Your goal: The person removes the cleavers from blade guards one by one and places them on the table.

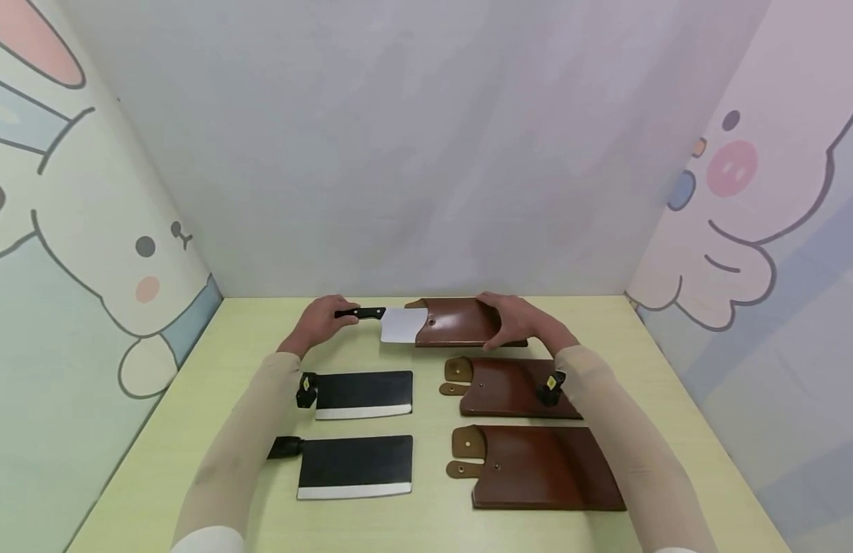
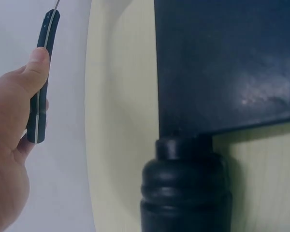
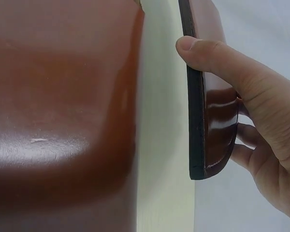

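Note:
At the back of the table, my left hand (image 1: 322, 321) grips the black riveted handle (image 2: 43, 72) of a cleaver (image 1: 401, 325). The front part of its shiny blade is hidden inside a brown leather sheath (image 1: 457, 322), while the rear part shows at the sheath's mouth. My right hand (image 1: 514, 319) holds the sheath's far end, with the thumb on its dark lower edge and the other fingers round the back, as the right wrist view shows. In the left wrist view the thumb (image 2: 37, 60) lies along the handle's spine.
Nearer to me lie two dark-bladed cleavers, a middle one (image 1: 364, 393) and a front one (image 1: 355, 465), handles to the left. To their right are two more brown sheaths, a middle one (image 1: 509, 384) and a front one (image 1: 543, 468), with strap flaps. A pale wall (image 1: 426, 153) stands behind the table.

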The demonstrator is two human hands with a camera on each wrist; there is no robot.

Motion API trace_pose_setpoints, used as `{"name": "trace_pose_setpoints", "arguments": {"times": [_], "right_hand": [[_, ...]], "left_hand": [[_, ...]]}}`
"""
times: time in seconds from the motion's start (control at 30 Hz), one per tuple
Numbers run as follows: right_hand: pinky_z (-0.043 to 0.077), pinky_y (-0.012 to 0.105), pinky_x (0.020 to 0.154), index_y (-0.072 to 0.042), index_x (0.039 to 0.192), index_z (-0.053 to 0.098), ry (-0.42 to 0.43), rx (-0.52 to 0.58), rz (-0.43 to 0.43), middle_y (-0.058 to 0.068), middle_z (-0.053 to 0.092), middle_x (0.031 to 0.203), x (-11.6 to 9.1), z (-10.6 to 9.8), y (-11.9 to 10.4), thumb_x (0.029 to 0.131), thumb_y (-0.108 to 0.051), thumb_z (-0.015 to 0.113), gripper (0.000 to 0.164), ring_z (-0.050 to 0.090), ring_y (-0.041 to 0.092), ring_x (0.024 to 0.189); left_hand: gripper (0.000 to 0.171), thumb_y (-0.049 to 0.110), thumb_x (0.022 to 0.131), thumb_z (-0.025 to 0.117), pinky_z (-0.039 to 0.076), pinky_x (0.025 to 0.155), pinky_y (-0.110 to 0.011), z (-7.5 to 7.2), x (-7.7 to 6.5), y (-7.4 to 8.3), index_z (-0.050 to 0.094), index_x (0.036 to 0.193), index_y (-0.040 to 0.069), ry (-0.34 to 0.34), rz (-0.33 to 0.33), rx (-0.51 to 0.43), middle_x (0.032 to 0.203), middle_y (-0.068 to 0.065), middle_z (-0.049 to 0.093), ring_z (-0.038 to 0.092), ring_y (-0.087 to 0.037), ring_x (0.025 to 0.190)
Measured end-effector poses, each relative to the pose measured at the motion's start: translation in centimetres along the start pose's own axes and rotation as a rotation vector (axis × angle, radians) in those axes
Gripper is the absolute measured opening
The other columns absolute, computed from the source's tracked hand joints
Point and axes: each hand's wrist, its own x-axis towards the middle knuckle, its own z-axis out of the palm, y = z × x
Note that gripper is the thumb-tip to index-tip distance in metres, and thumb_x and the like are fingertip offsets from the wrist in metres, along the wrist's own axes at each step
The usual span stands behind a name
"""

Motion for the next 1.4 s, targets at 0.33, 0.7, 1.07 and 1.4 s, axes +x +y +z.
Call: {"name": "trace_pose_setpoints", "arguments": {"times": [0.33,0.7,1.07,1.4], "right_hand": [[0.04,0.052,0.111,-0.008,0.159,0.034,-0.002,0.002,0.002,0.013,0.044,0.155,-0.4,-0.1,0.4,0.072,-0.048,0.092,0.112,0.046,0.033,0.139],[0.041,0.053,0.11,-0.007,0.158,0.035,0.001,0.02,0.002,0.014,0.045,0.155,-0.8,-0.3,0.8,0.071,-0.045,0.093,0.112,0.046,0.035,0.138],[0.04,0.054,0.111,-0.006,0.159,0.034,0.007,0.012,0.013,0.015,0.043,0.156,-1.2,-0.4,1.6,0.07,-0.049,0.093,0.115,0.045,0.036,0.14],[0.039,0.055,0.111,-0.006,0.16,0.032,0.005,0.012,0.04,0.016,0.04,0.159,-1.9,-0.5,2.1,0.071,-0.049,0.092,0.116,0.043,0.037,0.142]], "left_hand": [[0.041,0.026,0.097,0.072,0.051,0.089,-0.053,-0.5,-0.8,-0.7,0.069,0.132,0.005,0.009,-0.027,0.017,0.121,-0.016,0.069,0.066,-0.035,0.107],[0.042,0.027,0.097,0.071,0.051,0.092,-0.055,-1.0,-1.2,-1.1,0.069,0.133,0.005,0.002,-0.046,0.04,0.124,-0.018,0.069,0.065,-0.038,0.111],[0.041,0.025,0.095,0.074,0.051,0.088,-0.054,-1.4,-1.9,-2.1,0.07,0.131,0.005,0.03,-0.052,0.039,0.123,-0.017,0.069,0.067,-0.037,0.106],[0.039,0.026,0.095,0.074,0.05,0.091,-0.056,-2.0,-2.3,-3.1,0.071,0.129,0.005,0.022,-0.103,0.024,0.125,-0.017,0.069,0.066,-0.039,0.11]]}}
